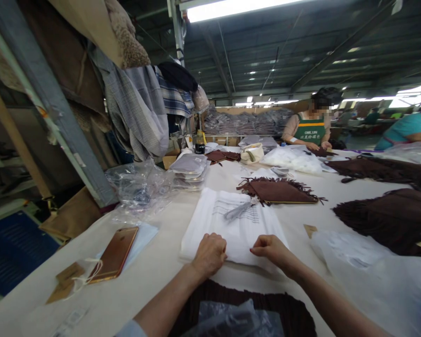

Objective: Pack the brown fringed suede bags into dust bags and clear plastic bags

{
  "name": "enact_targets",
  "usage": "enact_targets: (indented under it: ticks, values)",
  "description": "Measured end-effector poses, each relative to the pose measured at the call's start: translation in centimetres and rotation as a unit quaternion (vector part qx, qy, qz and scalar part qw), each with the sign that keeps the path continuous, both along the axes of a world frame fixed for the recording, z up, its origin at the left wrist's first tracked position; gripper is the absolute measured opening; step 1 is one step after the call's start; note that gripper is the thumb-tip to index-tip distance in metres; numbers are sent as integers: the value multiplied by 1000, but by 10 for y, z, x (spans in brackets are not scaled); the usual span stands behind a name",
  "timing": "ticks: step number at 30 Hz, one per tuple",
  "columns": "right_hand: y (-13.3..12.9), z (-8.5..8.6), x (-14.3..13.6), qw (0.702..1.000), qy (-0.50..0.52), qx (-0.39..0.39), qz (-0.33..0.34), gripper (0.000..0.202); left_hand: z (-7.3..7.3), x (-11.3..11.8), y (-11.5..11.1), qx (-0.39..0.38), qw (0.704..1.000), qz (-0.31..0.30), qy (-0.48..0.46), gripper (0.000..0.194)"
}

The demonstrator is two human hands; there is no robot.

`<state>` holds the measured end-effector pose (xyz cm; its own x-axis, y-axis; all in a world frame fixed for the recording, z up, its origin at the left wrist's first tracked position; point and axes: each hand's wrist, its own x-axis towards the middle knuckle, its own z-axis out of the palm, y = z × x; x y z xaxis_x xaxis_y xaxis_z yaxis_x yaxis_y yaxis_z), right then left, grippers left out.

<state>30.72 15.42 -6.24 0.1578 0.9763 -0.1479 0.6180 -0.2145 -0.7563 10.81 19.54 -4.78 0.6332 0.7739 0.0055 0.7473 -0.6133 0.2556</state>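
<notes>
- White printed plastic film, folded into a flat stack (238, 234), lies before us, set back from the worktop's (156, 267) near edge and roughly midway across it.
- Our left hand (210, 253) rests over the stack's near edge, its fingers curled together; we cannot tell whether a layer is caught inside the curl.
- Our right hand (271, 250) is at the same edge, nearer the stack's right corner, thumb and forefinger drawn close; we cannot tell whether they meet or clamp any film.
- Spacing the hands like this probably lets us keep that edge straight and level. Most of the stack lies beyond our fingers, toward the worktop's far edge.
- A slim grey item (237, 211), too blurred to name, lies on the print, perhaps as a weight.
- Beneath our forearms, toward the near edge, lies dark brown fringed material (298, 314) with a clear plastic packet (231, 323) on top; we judge this keeps it within easy reach.
- Just past the stack sits a brown fringed pouch (284, 191); a phone (116, 252) lies toward the worktop's left edge, seemingly out of the way.
</notes>
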Motion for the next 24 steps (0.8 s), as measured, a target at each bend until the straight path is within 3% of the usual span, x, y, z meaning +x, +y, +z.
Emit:
enact_targets:
  ticks: [5,8,15,18,21,24]
  values:
    - [-2,0,-4,999,-11,28,-27,17,0,8,-8,10,999,-5,-52,39]
    - [-4,2,-5,999,-20,41,-29,19,-1,19,-13,41,997,-15,-63,30]
    - [-8,9,-8,995,-63,78,3,22,-1,34,-15,104,991,-62,48,17]
    - [-13,9,-8,991,-85,102,15,20,2,28,-11,108,990,-54,74,22]
    - [-22,7,-9,982,-132,133,28,19,3,13,-4,114,989,-2,93,26]
    - [-29,2,-12,943,-267,191,48,20,3,-2,2,118,986,44,105,28]
